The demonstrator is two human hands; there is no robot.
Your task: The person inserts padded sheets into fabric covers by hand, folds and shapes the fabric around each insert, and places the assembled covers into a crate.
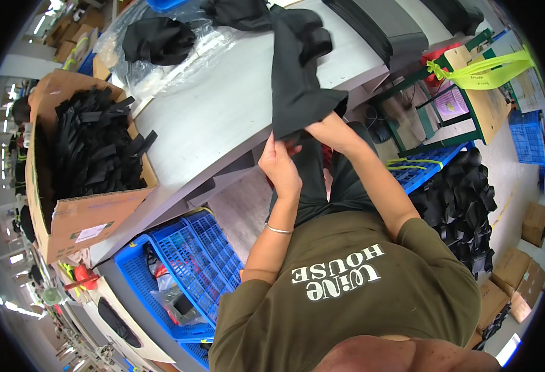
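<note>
The black cloth (pixel 294 80) lies straight ahead of you, its long axis running away from your body: the near end hangs at your hands, just past the near edge of the tabletop (pixel 204 115), and the rest stretches forward over the grey surface. Your left hand (pixel 281 170) is at the near left corner, with the thumb and a finger pinching the cloth there and the other fingers loosely curled beneath. Your right hand (pixel 331 131) is just beside it, to the right and a little farther forward, touching the near edge of the cloth; its fingertips are hidden by the fabric, so you can't tell from here how firmly they close on it. Both hands are thus at the same short end, the left on the corner and the right farther along toward the other side, where a flap sticks out above your wrist. The far end is well beyond either hand, bunched and a bit blurred, close to a second dark piece (pixel 238 13); whether the two touch is hard to make out. Off to your left, well apart from the cloth, stands an open cardboard box (pixel 98 214) full of black strips (pixel 95 146).
</note>
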